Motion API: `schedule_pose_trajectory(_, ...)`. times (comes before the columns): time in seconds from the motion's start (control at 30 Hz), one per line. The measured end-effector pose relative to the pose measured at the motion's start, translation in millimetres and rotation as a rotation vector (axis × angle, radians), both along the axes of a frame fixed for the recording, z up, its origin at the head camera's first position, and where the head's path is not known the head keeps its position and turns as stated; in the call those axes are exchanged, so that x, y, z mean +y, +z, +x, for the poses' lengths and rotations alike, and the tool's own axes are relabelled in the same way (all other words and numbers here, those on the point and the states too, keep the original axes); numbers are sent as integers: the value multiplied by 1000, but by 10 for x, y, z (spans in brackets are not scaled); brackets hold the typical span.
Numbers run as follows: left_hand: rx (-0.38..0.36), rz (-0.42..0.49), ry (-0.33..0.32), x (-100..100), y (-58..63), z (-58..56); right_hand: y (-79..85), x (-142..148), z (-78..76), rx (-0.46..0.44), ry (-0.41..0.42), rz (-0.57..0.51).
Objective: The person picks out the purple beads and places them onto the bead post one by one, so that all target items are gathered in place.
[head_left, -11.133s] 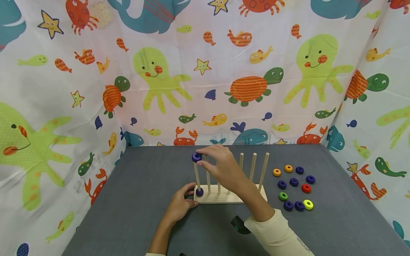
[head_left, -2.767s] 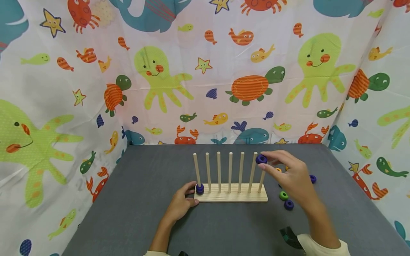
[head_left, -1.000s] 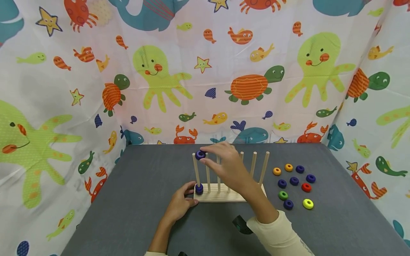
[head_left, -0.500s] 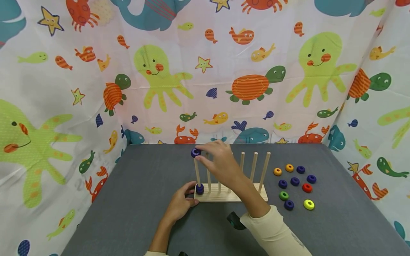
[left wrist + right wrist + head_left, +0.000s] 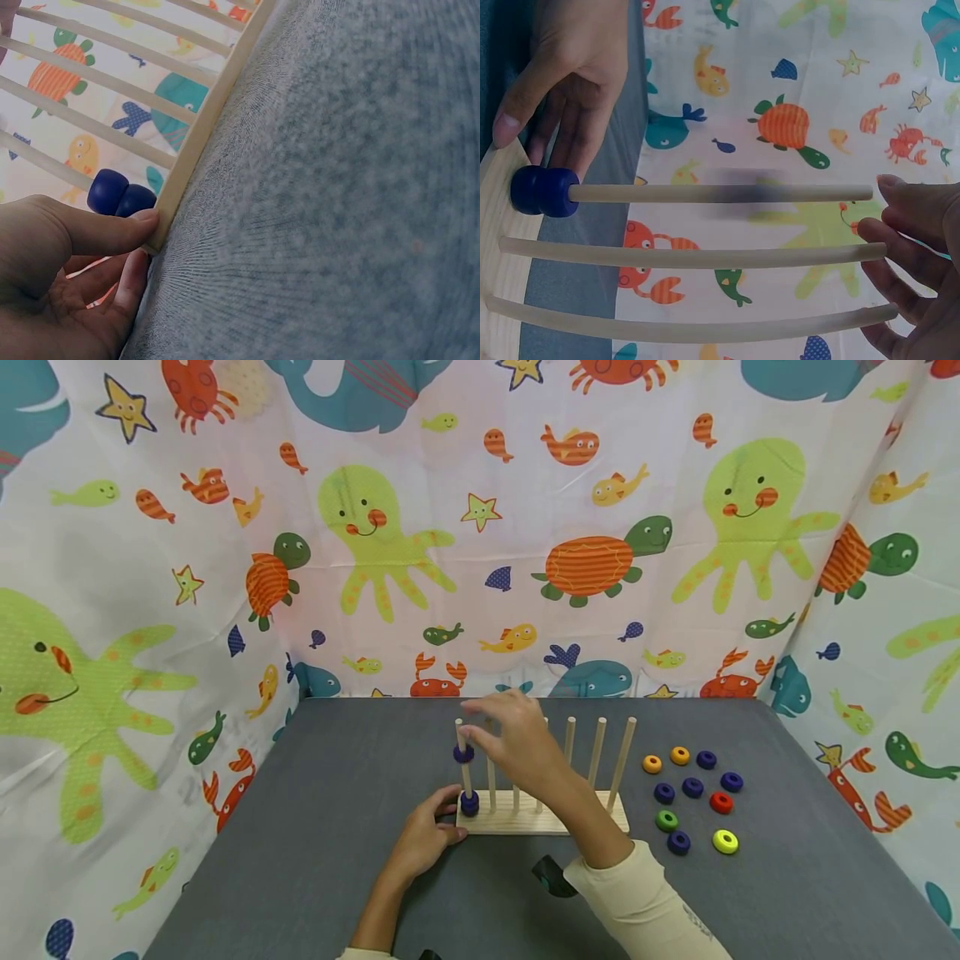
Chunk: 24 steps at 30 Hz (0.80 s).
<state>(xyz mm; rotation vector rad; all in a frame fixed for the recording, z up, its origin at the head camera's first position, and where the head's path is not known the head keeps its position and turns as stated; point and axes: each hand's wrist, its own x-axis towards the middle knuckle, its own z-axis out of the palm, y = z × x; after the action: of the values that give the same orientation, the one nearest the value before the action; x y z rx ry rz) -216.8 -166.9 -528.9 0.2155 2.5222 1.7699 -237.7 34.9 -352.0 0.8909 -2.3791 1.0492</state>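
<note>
A wooden base with a row of upright pegs (image 5: pixel 543 823) stands on the table. My left hand (image 5: pixel 423 835) grips its left end, thumb on the near edge, which the left wrist view shows close up. Two dark blue rings (image 5: pixel 544 192) sit stacked at the foot of the leftmost peg (image 5: pixel 652 193). Partway up that peg a third blue ring (image 5: pixel 463 753) is on its way down, a blur in the right wrist view. My right hand (image 5: pixel 521 747) is just beside the peg's top, thumb and fingers spread apart and holding nothing.
Right of the base lie loose rings: several blue ones (image 5: pixel 692 787), two orange (image 5: pixel 679 755), one red (image 5: pixel 722 802), one green (image 5: pixel 666 821) and one yellow (image 5: pixel 725 842). A curtain with sea animals (image 5: pixel 480 568) hangs behind the grey table (image 5: pixel 337 793).
My right hand fetched a blue ring from the right, brought it over the leftmost peg and let go; the ring has dropped partway down. The left hand has stayed on the base.
</note>
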Motion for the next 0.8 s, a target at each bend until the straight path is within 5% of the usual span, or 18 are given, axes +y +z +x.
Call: schedule_pose_trajectory(0.8, 23, -16, 5, 2, 14, 21, 1, 505, 176, 124, -75, -194)
